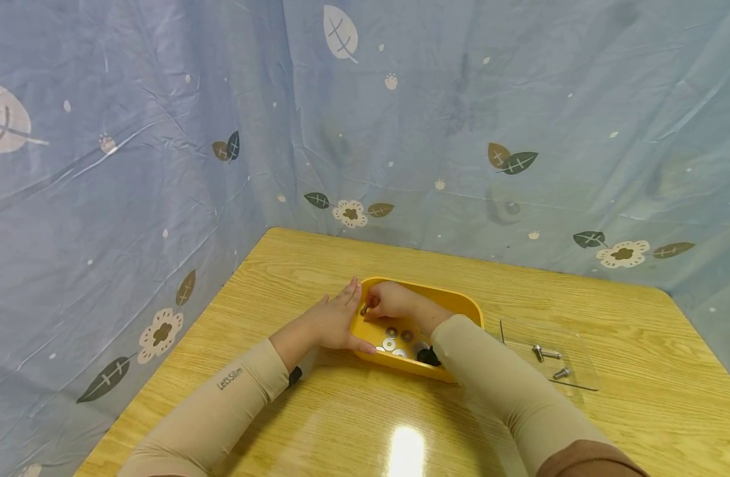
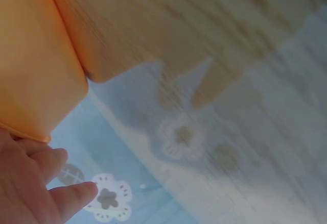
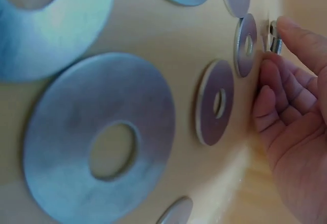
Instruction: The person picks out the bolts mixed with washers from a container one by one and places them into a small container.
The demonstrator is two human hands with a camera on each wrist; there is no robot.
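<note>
A yellow bin [image 1: 427, 289] stands on the table with several flat metal washers [image 3: 99, 142] on its floor. My left hand [image 1: 335, 321] lies against the bin's left end, fingers stretched along the rim and thumb over the near edge. In the left wrist view, fingers [image 2: 38, 183] touch the bin's rim. Reaching inside the bin, my right hand [image 1: 395, 301] pinches a small metal bolt [image 3: 276, 39] near the left wall. The bolt [image 1: 364, 309] is partly hidden by the fingertips. Washers lie below and beside this hand.
Right of the bin lies a clear plastic sheet [image 1: 573, 344] with several metal bolts [image 1: 550, 355] on or by it. A dark object [image 1: 427, 356] shows near the right forearm at the bin. Patterned blue curtains [image 1: 436, 132] border the wooden table [image 1: 317, 430].
</note>
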